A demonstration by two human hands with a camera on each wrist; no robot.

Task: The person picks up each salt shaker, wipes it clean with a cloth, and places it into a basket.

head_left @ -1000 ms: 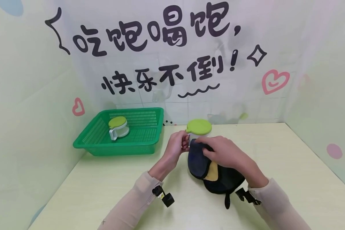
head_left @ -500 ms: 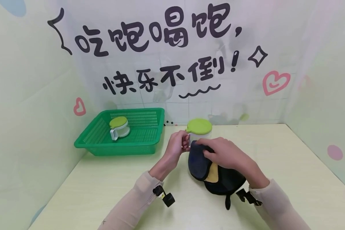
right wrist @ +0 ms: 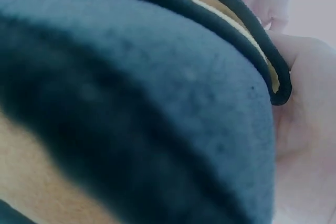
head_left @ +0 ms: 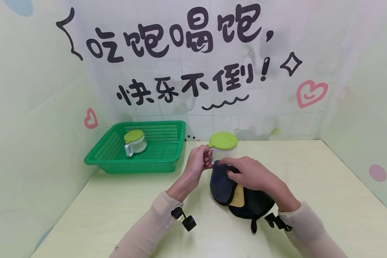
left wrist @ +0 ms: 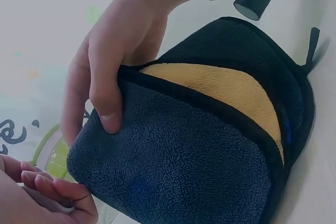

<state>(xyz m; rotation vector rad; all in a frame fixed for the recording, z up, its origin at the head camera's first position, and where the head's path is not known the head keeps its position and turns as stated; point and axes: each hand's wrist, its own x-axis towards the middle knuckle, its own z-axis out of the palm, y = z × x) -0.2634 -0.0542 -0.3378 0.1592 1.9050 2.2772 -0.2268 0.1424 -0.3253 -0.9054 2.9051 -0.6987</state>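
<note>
A clear jar with a lime-green lid (head_left: 224, 141) stands upright toward the table's back edge. My left hand (head_left: 199, 158) curls its fingers at the jar's left side, below the lid's tab, and grips the handle, which the fingers mostly hide. My right hand (head_left: 252, 172) pinches a folded cleaning cloth (head_left: 223, 186), dark blue with a yellow inner side, and holds it against the jar's front. In the left wrist view the right thumb lies on the cloth (left wrist: 178, 150). The cloth's lower part, with a hanging loop (head_left: 253, 226), drapes toward the table.
A green plastic basket (head_left: 138, 166) sits at the left back of the table. Inside it is a similar lidded jar (head_left: 136, 142) with a white handle. A printed curtain (head_left: 180, 104) hangs behind the table (head_left: 309, 186).
My right hand and the cloth have slid slightly down the jar, showing a little more of its side. The left hand keeps its hold beside the jar.
</note>
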